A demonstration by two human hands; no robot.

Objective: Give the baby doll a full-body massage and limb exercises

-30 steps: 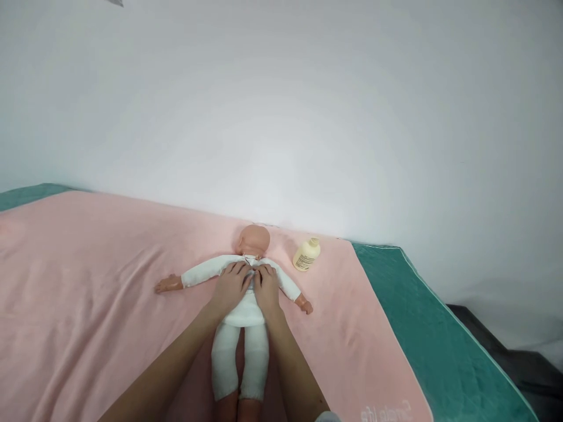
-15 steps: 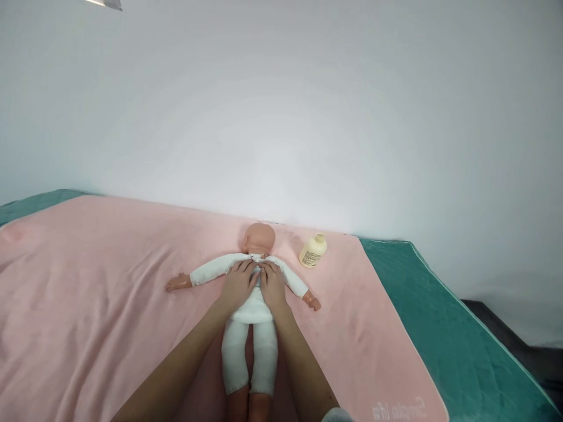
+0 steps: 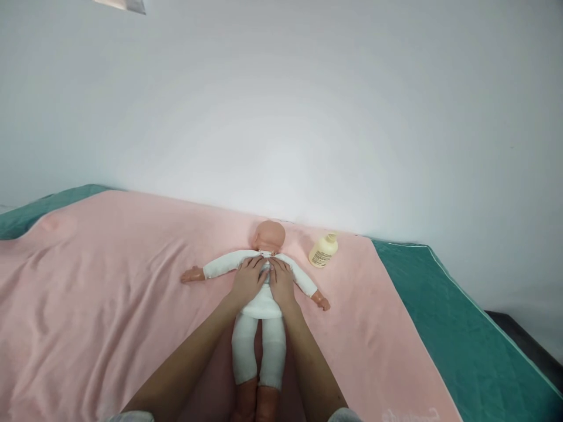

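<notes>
Left hand (image 3: 247,283) and right hand (image 3: 282,283) partly hide the doll (image 3: 263,306); feet cropped.

Left grip (image 3: 250,281), right grip (image 3: 281,282) side by side, palms down; forearms (image 3: 189,355) angled inward.

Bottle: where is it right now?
In the head view, the pale yellow bottle is on the pink blanket, right of the doll's head and beyond the right hand, near the wall.
</notes>
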